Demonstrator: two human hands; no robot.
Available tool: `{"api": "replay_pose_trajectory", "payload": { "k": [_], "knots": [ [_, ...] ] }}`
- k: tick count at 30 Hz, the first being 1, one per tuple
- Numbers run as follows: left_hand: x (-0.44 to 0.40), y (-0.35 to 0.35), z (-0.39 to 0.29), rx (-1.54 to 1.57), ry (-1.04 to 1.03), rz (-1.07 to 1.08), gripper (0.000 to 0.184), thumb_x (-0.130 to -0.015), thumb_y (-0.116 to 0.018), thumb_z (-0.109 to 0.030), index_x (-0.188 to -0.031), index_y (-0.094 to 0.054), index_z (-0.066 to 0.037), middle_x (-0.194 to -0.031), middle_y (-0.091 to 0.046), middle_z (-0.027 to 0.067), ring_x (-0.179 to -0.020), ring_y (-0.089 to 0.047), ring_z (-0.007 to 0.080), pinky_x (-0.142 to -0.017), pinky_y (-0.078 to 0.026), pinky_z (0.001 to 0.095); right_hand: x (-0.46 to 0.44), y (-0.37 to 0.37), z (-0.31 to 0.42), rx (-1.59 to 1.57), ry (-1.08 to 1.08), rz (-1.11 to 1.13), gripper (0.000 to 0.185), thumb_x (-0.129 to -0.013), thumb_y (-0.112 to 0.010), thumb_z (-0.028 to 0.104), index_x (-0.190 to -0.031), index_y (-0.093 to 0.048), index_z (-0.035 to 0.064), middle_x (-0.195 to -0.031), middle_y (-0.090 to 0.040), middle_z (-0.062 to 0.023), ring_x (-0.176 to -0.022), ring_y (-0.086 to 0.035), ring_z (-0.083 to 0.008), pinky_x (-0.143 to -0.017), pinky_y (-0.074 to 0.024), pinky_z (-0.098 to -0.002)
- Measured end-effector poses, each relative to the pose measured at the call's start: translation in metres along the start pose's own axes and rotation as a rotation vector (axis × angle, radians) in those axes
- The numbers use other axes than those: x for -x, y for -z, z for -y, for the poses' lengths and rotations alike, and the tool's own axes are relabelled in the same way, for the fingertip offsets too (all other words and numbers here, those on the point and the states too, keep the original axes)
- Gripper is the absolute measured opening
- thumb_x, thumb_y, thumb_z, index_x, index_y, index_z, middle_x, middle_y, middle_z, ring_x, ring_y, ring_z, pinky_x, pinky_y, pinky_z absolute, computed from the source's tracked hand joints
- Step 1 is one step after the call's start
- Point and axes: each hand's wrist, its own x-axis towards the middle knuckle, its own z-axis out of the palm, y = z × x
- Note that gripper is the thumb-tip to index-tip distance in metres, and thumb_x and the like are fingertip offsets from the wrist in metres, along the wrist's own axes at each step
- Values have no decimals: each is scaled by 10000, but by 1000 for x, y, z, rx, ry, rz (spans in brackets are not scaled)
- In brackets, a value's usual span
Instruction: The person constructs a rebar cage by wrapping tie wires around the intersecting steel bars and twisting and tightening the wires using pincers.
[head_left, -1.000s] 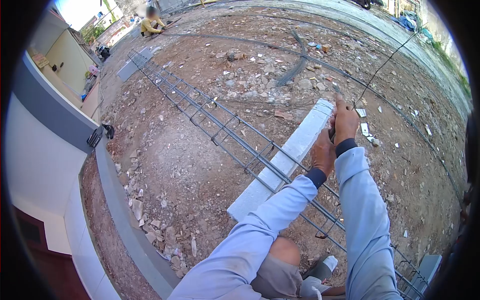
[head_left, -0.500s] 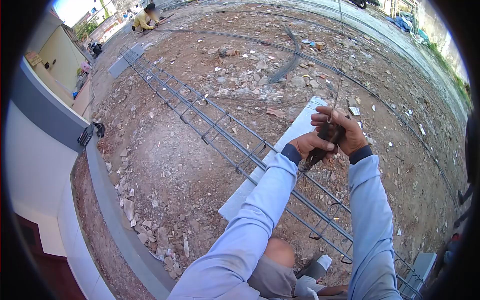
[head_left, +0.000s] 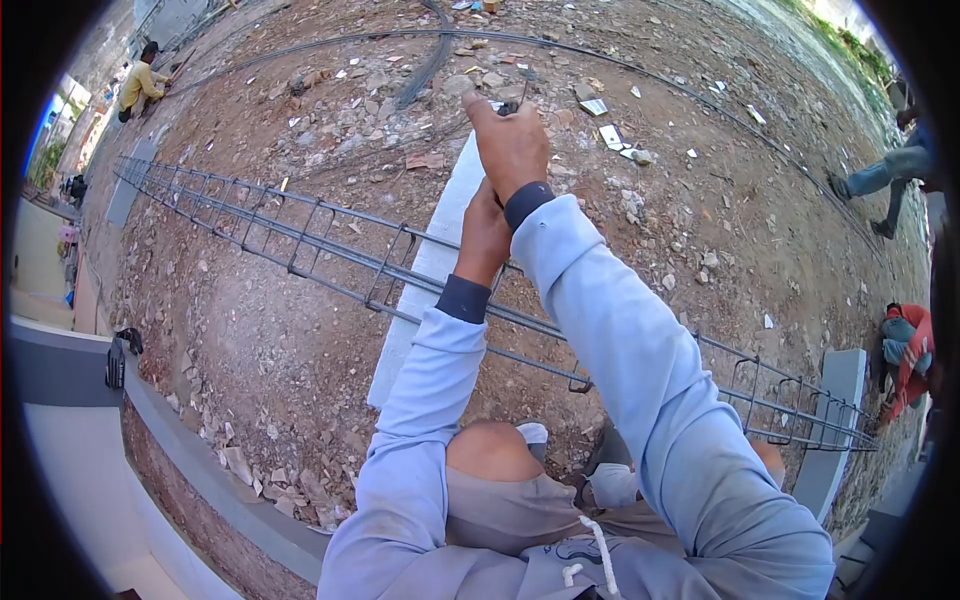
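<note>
both our hands together at 12 o'clock

in the head view, we hold our right hand (head_left: 515, 150) out at 12 o'clock, fingers clenched around a small dark thing (head_left: 508, 108) that shows only at its far edge, so we cannot tell what it is. our left hand (head_left: 486, 235) sits just below, against the right wrist; its fingers are hidden, so we cannot tell whether its grip holds anything. beneath our forearms a steel cage (head_left: 340, 248) runs from 10 o'clock to near 4, crossing over a white slab (head_left: 436, 260) that lies on the ground (head_left: 270, 340) from 12 toward 7. a person in yellow (head_left: 142, 88) is low at 10.
</note>
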Motion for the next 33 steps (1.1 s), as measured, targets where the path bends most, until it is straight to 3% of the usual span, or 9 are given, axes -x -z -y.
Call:
{"api": "replay_pose_trajectory", "payload": {
  "k": [3, 7, 11, 15, 18, 19, 22, 28, 33],
  "knots": [
    [-3, -5, 13, 312, -32, -67, 291, -836, -684, -203, -1001, -618, 28, -896, -676, 78, -785, -651, 180, -653, -496, 293, 21, 9, -12, 26, 93, 41, 557, -723, -747, 433, -917, -524, -39, -879, -624, -187, -802, -632, -324, -762, -486, -411],
    [-26, 33, 1, 510, 358, 478, 274, -811, -714, -198, -1007, -630, -26, -883, -662, 56, -790, -652, 172, -697, -521, 285, 8, 38, -27, -172, 60, 381, 495, -700, -767, 385, -912, -575, -20, -782, -625, -137, -699, -623, -232, -627, -497, -342],
    [-24, 19, -21, 302, 294, 625, 368, -802, -735, -208, -1078, -608, 0, -943, -659, 62, -890, -634, 168, -803, -497, 305, 5, 68, -18, -234, -186, 490, 314, -772, -741, 273, -929, -629, 25, -757, -622, -58, -575, -580, -125, -496, -451, -248],
    [-13, 12, -22, -1, 290, 584, 517, -811, -741, -314, -1193, -581, -5, -1037, -647, 57, -931, -608, 129, -857, -461, 264, 15, 78, -37, -520, -201, 337, 255, -812, -725, 223, -939, -630, 23, -761, -628, -40, -540, -592, -146, -462, -449, -274],
    [3, 10, -16, 96, 292, 539, 510, -843, -706, -327, -1211, -569, -2, -1065, -637, 47, -955, -598, 119, -872, -452, 252, 37, 90, -44, -742, -203, 128, 222, -812, -714, 206, -882, -641, 9, -659, -604, -56, -480, -569, -142, -415, -439, -269],
    [5, 13, -11, 201, 327, 557, 469, -845, -700, -370, -1141, -617, -15, -970, -644, 21, -864, -580, 81, -770, -450, 212, 41, 92, -44, -767, -193, 69, 193, -833, -693, 195, -889, -639, 18, -694, -612, -52, -488, -575, -148, -413, -446, -280],
    [21, 18, -24, 336, 404, 493, 370, -928, -593, -328, -1117, -617, -10, -926, -652, 27, -786, -611, 85, -694, -491, 211, 49, 115, -52, -894, -256, 116, 215, -858, -680, 226, -911, -631, 24, -767, -637, -50, -560, -593, -138, -514, -471, -263],
    [61, -12, -52, 358, 582, 651, 285, -947, -559, -235, -1114, -612, -10, -911, -666, 31, -759, -634, 96, -653, -525, 243, 65, 174, -56, -1095, -245, 266, 196, -903, -624, 222, -927, -624, 27, -832, -674, -83, -538, -549, -120, -535, -451, -260],
    [95, -54, -85, 273, 635, 738, 212, -945, -536, -202, -1009, -647, -33, -794, -642, -7, -658, -594, 66, -588, -492, 227, 94, 215, -53, -1199, -195, 76, 286, -907, -623, 284, -992, -592, 13, -829, -585, -65, -704, -562, -145, -589, -473, -272]
  ]
}}
